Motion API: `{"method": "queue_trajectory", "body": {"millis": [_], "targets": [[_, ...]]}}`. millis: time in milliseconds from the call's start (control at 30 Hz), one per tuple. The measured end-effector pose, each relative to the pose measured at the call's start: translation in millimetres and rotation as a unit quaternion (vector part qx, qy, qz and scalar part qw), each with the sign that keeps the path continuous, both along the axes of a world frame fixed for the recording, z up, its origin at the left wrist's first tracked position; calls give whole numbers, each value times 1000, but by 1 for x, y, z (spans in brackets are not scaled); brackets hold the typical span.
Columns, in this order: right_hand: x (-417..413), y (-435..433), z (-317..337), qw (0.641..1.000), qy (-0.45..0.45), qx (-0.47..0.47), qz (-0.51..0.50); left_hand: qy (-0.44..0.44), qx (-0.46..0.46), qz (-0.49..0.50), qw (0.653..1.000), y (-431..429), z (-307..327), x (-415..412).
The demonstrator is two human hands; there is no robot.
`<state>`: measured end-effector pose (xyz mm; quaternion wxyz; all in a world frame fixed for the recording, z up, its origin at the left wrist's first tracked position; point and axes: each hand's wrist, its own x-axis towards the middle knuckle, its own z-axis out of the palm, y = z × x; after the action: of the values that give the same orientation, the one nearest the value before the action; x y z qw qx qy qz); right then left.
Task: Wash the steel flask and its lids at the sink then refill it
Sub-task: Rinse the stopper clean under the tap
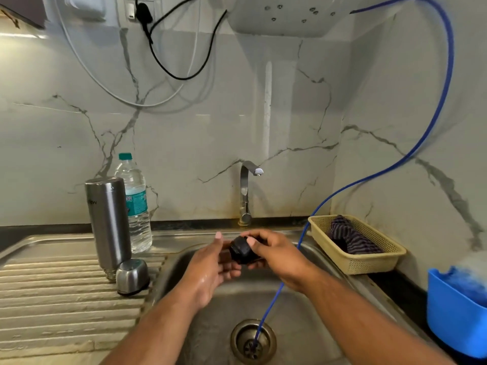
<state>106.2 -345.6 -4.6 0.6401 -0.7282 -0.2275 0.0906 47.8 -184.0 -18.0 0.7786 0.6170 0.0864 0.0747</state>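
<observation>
left hand: cradles black lid | right hand: fingers curled round it

My one view sits head-high, close above the sink, facing forward and down toward the tap behind it.

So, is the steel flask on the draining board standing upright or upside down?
Upside down. The steel flask stands on the draining board with its threaded neck at the bottom and its closed base on top.
</observation>
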Motion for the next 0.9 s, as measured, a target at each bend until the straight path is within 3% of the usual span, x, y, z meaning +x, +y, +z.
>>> {"method": "queue_trajectory", "body": {"millis": [100,267,633,900], "targets": [[1,-10,-21,998,43,51,16,13,-4,-10,1000,-7,-3,2],[11,-14,-27,997,30,70,20,29,-22,-42,998,-11,-6,5],[16,-10,-28,996,17,85,-20,-63,-17,-9,998,-16,-15,18],[19,-13,-20,992,11,119,-35,-116,-16,-76,990,-15,-17,17]]}}
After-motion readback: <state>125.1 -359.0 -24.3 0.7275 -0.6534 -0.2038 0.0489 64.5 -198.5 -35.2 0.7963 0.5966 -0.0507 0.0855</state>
